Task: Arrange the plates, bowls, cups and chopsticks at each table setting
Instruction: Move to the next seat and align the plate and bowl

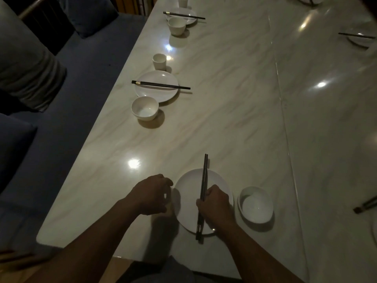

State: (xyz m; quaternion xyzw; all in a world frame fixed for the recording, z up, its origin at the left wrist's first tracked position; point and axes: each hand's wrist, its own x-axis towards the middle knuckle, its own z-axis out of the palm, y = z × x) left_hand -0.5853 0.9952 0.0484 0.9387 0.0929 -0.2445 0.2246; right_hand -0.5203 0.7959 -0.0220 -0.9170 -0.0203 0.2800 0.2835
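Note:
A white plate [187,186] lies on the marble table [234,119] right in front of me. My right hand [216,203] grips a pair of dark chopsticks [205,172] over the plate, tips pointing away from me. A white bowl [256,205] stands just right of the plate. At the plate's left edge, my left hand [151,193] is curled around a small white cup [166,198] that my fingers mostly hide.
Further along the left edge is a setting with a plate [156,92], chopsticks [161,85] across it, a bowl [144,108] and a cup [159,61]. Another setting [181,16] lies beyond. A blue bench [61,99] runs along the left. More chopsticks [366,205] show at the right.

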